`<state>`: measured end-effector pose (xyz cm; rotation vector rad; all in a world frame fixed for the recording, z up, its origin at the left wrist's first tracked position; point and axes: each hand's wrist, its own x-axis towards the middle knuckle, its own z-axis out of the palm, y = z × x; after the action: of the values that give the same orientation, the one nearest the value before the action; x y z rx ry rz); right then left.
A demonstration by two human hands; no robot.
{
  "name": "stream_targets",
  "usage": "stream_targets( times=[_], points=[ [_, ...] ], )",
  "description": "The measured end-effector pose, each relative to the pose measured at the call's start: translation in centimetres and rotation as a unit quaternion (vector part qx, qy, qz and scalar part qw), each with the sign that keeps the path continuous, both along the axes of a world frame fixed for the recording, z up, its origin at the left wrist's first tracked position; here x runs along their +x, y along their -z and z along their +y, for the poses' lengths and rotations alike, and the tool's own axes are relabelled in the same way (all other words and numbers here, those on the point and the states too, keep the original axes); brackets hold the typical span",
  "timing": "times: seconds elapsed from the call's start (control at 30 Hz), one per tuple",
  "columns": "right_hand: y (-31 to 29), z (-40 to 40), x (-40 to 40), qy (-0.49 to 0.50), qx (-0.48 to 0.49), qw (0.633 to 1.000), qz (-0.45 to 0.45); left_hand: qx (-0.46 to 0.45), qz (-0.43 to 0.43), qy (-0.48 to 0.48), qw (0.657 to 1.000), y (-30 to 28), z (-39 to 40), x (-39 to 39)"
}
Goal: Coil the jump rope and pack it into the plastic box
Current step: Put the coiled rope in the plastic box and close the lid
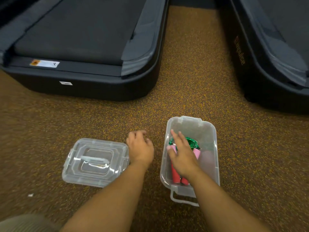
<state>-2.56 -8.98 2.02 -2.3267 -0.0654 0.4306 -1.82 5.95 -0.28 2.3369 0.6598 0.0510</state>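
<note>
Nearest, a bit of a pale trouser leg (pixel 25 221) shows at the bottom left. Two bare arms reach out over the speckled brown floor (pixel 50 123).

The clear plastic box (pixel 215 158) sits on the floor to the right. The jump rope (pixel 192 143) is already inside it. Its green cord is bunched up in a small pile at the far end, and its red and pink handles lie side by side at the near end. The right hand (pixel 182 156) is over the rope inside the box, fingers straight and spread. It seems to press or pat the rope down, and it does not grip anything.

The left hand (pixel 140 148) is between the box and the lid (pixel 95 162). Its fingers are loosely curled and hold nothing. The clear lid lies flat on the floor to the left, just beside that hand.

So the coiling and packing look done. What may be left is to put the lid on the box.

Farther away are two big dark treadmills, the left treadmill (pixel 80 39) and the right treadmill (pixel 275 47).
</note>
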Motion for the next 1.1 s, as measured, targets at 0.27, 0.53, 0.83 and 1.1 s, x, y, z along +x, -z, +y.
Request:
stream_targets(
  times=[0.27, 0.53, 0.83, 1.1],
  points=[
    [-0.9, 0.3, -3.4, -0.097, -0.052, 0.993, -0.032, 0.015, 0.225, -0.131, 0.965, 4.3, 10.4, -3.8],
    [0.8, -0.7, -5.4, -0.117, -0.094, 0.989, -0.013, -0.371, 0.193, -0.304, 0.856, 12.4, 16.7, -2.7],
    [0.3, -0.9, -4.9, -0.071, -0.066, 0.995, 0.019, -0.227, 0.078, -0.368, 0.898, 5.7, 13.4, 0.1],
    [-2.3, -1.7, -3.5, 0.076, 0.108, 0.991, 0.034, -0.100, -0.040, -0.076, 0.991, -6.1, 4.0, 2.3]
  ],
)
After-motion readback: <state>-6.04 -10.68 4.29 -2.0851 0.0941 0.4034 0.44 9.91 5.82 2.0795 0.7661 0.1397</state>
